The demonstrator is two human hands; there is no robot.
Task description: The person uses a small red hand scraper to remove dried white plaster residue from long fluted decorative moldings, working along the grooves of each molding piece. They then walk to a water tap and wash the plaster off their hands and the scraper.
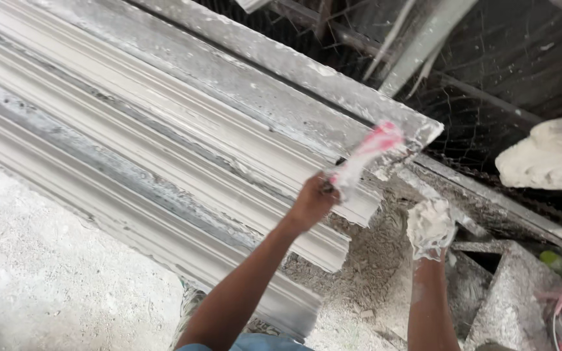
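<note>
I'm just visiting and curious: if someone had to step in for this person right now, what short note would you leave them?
Left hand: closed on a plaster-smeared pink tool, its tip at the end of the long white moulding.
Right hand: coated in wet white plaster, by the moulding's end; whether it grips anything, I cannot tell.
A mound of plaster lies to the right.
Done: the moulding's ribbed profile is formed along its length.
Left: its near end looks rough and crumbly, so it probably needs more work.
</note>
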